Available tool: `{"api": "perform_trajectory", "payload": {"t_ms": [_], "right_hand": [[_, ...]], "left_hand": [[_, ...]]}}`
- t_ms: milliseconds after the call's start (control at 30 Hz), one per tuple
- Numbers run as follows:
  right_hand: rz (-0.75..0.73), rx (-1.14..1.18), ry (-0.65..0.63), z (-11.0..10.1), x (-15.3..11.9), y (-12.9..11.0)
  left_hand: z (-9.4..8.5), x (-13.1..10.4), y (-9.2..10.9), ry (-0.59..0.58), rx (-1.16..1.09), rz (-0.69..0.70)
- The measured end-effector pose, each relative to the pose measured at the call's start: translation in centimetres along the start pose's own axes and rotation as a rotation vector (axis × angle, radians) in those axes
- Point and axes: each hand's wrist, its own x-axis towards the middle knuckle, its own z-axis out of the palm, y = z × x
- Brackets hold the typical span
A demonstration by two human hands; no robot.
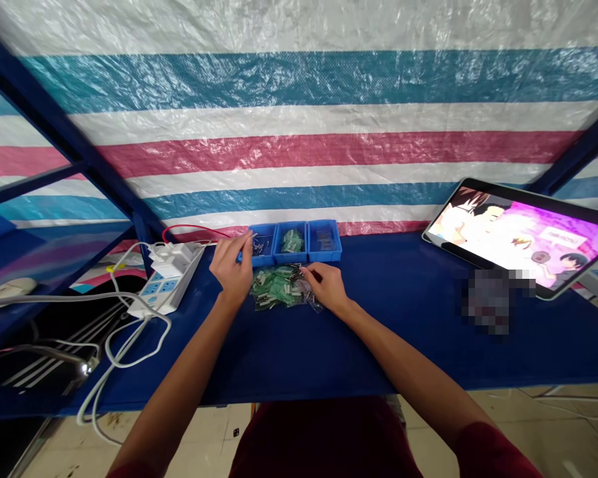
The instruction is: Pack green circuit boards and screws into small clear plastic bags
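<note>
My left hand (232,262) is raised at the left blue bin (264,261), fingers pinched together; whatever is between them is too small to name. Small metal pin-like pieces lie in that bin. Beside it, the middle blue bin (290,257) holds pale green pieces, and the right blue bin (325,256) has a thin layer of greyish bits. In front of the bins spreads a pile of clear and greenish plastic with small silvery pieces (278,287). My right hand (327,285) rests at the pile's right edge, thumb and finger closed on something I cannot make out.
A white power strip (172,292) with plugs and looping white cables (114,338) lies left on the blue table (299,358). A tablet playing a cartoon (523,239) leans at the right, with a blurred-out patch before it. Striped sheeting (299,153) hangs behind.
</note>
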Motion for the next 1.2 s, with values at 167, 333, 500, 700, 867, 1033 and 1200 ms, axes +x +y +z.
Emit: {"api": "perform_trajectory", "payload": {"t_ms": [167,333,500,700,867,1033,1200], "right_hand": [[0.003,-0.01,-0.007,0.2,-0.1,0.3],[0.025,-0.027,-0.006,0.5,-0.2,0.6],[0.032,-0.045,-0.002,0.4,-0.1,0.7],[0.026,-0.061,-0.026,0.4,-0.2,1.0],[0.037,-0.063,-0.027,0.5,-0.3,1.0],[0.033,-0.053,-0.021,0.4,-0.2,0.8],[0.032,-0.052,-0.031,0.5,-0.2,0.8]], "left_hand": [[1.3,-0.2,-2.6,-0.323,0.241,-0.095],[1.6,-1.1,-2.4,-0.398,0.167,-0.049],[1.9,-2.1,-1.7,-0.758,-0.005,0.246],[2.6,-3.3,-1.8,-0.888,0.075,0.316],[2.8,-3.3,-1.6,-0.889,0.094,0.313],[2.7,-3.2,-1.6,-0.87,0.105,0.306],[2.8,-3.4,-2.0,-0.896,0.103,0.3]]}}
